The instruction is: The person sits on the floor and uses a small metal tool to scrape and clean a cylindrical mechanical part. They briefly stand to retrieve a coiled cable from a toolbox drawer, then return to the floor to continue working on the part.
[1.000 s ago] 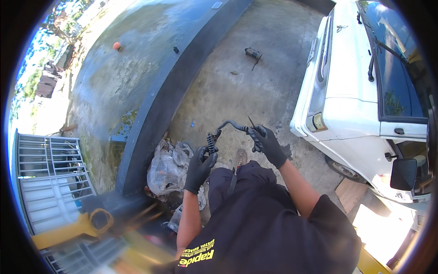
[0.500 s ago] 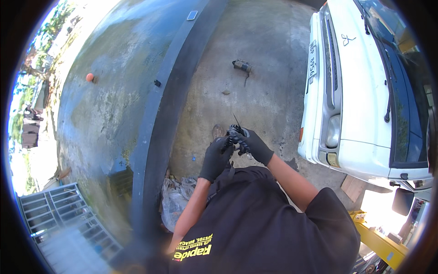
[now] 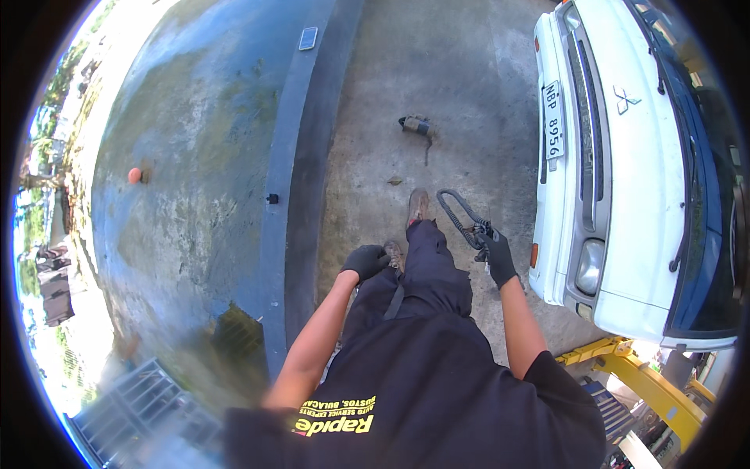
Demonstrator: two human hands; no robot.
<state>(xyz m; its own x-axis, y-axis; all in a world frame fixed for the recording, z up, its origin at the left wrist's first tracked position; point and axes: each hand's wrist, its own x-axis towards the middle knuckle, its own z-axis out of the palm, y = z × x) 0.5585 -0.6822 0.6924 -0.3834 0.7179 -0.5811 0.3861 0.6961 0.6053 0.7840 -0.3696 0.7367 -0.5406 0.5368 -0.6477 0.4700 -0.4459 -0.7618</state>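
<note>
Matt, ridged cord, glossy painted vehicle, matt concrete floor

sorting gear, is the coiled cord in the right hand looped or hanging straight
Looped: the coiled cord doubles back toward the gloved right hand holding it.

The shirt bears yellow lettering, the vehicle a lettered plate and emblem.

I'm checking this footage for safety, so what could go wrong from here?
The looped dark cord, gripped by the right hand with its loop sticking out free, might snag on something. The dark cylindrical object on the concrete floor, ahead of the front shoe, could trip someone walking that way. The flat rectangular object on top of the ledge might fall if bumped.
</note>
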